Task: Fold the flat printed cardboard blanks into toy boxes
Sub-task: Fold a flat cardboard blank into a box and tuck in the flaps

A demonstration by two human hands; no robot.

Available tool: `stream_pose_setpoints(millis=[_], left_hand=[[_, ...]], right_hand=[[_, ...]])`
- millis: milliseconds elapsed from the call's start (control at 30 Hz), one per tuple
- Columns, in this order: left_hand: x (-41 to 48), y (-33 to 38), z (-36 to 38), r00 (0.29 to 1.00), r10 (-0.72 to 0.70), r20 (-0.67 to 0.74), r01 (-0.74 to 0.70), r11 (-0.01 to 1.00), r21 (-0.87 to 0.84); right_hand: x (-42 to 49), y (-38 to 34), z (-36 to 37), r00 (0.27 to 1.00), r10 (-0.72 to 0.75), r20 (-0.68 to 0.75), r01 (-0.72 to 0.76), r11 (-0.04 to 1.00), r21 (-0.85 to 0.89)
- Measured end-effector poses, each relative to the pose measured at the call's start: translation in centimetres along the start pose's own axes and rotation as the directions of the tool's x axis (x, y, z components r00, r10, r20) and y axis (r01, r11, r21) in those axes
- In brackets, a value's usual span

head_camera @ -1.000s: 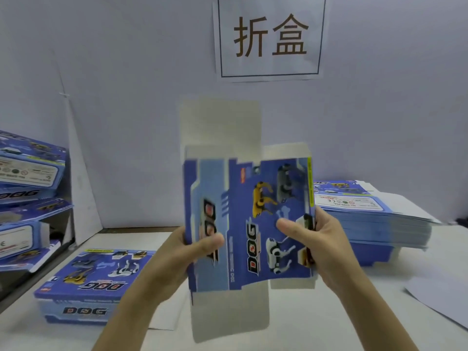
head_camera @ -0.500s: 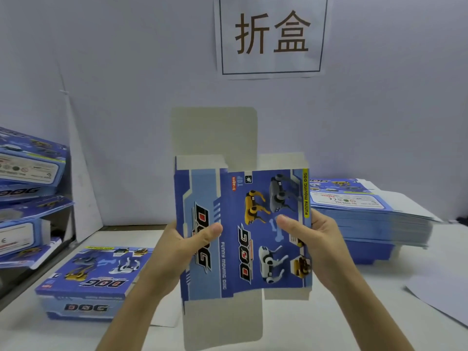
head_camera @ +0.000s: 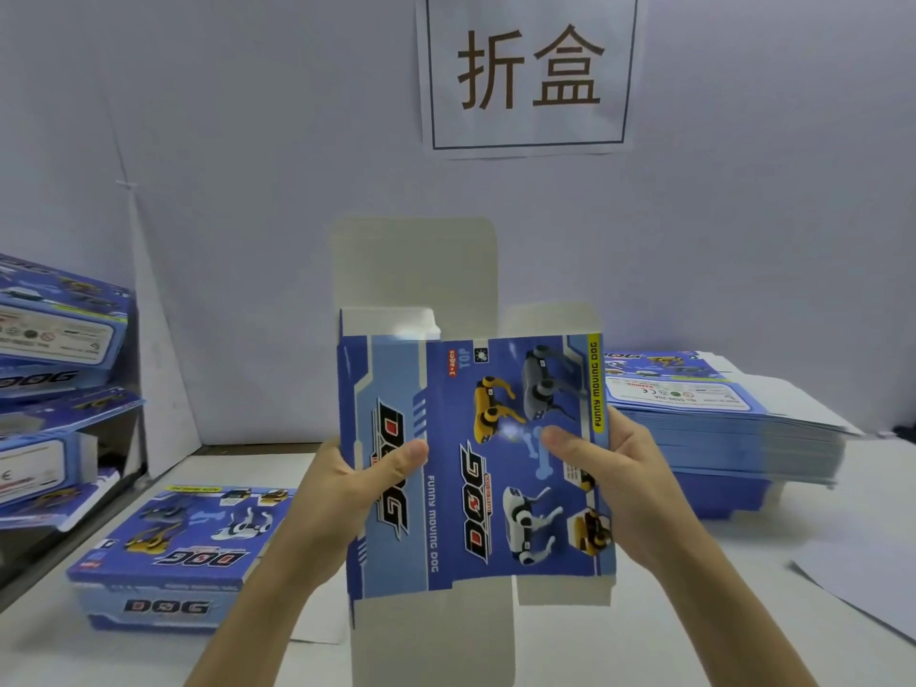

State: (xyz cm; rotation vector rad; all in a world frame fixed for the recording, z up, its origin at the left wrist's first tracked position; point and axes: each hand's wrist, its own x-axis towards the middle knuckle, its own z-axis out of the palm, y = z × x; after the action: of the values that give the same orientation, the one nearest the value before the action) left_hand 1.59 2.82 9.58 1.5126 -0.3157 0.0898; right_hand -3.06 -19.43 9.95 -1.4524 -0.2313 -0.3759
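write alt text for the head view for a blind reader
A left hand and a right hand hold a blue printed cardboard blank upright by its side edges, thumbs on the front. A stack of flat blanks lies to the right, a folded box to the left.

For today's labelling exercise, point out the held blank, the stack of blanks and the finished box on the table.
held blank (head_camera: pixel 495 488), head view, printed front panel
stack of blanks (head_camera: pixel 733 443), head view, layered edge
finished box (head_camera: pixel 183 533), head view, printed top face

Fingers of both hands behind the blank.
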Motion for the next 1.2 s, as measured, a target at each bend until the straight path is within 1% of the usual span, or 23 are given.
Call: stream_pose_setpoints(millis=[100,200,333,400,467,567,667,733,800,867,933,1000,1067,1133,1200], left_hand=[[0.0,0.1,0.0,1.0,-0.001,-0.018,0.001,1.0,0.009],[-0.1,0.2,0.1,1.0,0.022,-0.003,-0.022,1.0,0.003],[-0.1,0.2,0.4,0.999,0.04,-0.022,-0.041,0.999,-0.012],[-0.1,0.2,0.4,0.999,0.049,-0.024,-0.049,0.999,-0.01],[-0.2,0.2,0.2,0.998,0.065,-0.014,-0.065,0.998,-0.001],[-0.1,0.2,0.3,0.997,0.073,-0.033,-0.073,0.997,0.016],[0.0,0.3,0.6,0.989,0.133,-0.068,-0.131,0.991,0.039],[-0.1,0.6,0.8,0.981,0.183,-0.064,-0.18,0.982,0.05],[-0.4,0.8,1.1,0.978,0.206,-0.02,-0.205,0.978,0.045],[-0.5,0.9,1.1,0.977,0.208,0.044,-0.208,0.978,-0.005],[-0.6,0.8,0.6,0.968,0.219,0.125,-0.219,0.976,-0.013],[-0.7,0.7,-0.1,0.935,0.274,0.226,-0.296,0.953,0.07],[-0.9,0.7,-0.6,0.89,0.338,0.307,-0.396,0.905,0.154],[-0.9,0.7,-0.9,0.86,0.376,0.345,-0.451,0.877,0.167],[-0.9,0.6,-1.0,0.833,0.403,0.379,-0.495,0.849,0.184]], right_hand=[[-0.1,-0.2,0.1,0.999,-0.018,-0.035,0.017,0.999,-0.028],[-0.2,-0.5,0.0,0.998,-0.024,-0.06,0.023,0.999,-0.025],[-0.1,-0.4,0.2,0.992,-0.096,-0.078,0.09,0.993,-0.082],[0.0,-0.2,0.0,0.994,-0.09,-0.064,0.085,0.994,-0.069],[0.0,-0.2,0.0,0.996,-0.079,-0.04,0.078,0.997,-0.019],[0.1,0.1,0.3,0.991,-0.111,-0.072,0.108,0.993,-0.038],[0.2,0.4,0.7,0.986,-0.12,-0.113,0.112,0.991,-0.072],[0.2,0.5,0.9,0.989,-0.112,-0.098,0.107,0.993,-0.055],[0.0,0.3,1.0,0.994,-0.103,-0.033,0.101,0.993,-0.06],[-0.2,0.0,1.3,0.995,-0.082,0.063,0.088,0.991,-0.097],[-0.4,-0.3,1.3,0.988,-0.101,0.117,0.113,0.989,-0.095],[-0.3,-0.6,1.0,0.984,-0.165,0.062,0.169,0.983,-0.073],[-0.2,-1.0,0.5,0.984,-0.172,-0.042,0.171,0.985,-0.023],[-0.2,-1.3,0.0,0.981,-0.162,-0.105,0.165,0.986,0.011],[-0.2,-1.6,-0.3,0.968,-0.217,-0.127,0.215,0.976,-0.029]])
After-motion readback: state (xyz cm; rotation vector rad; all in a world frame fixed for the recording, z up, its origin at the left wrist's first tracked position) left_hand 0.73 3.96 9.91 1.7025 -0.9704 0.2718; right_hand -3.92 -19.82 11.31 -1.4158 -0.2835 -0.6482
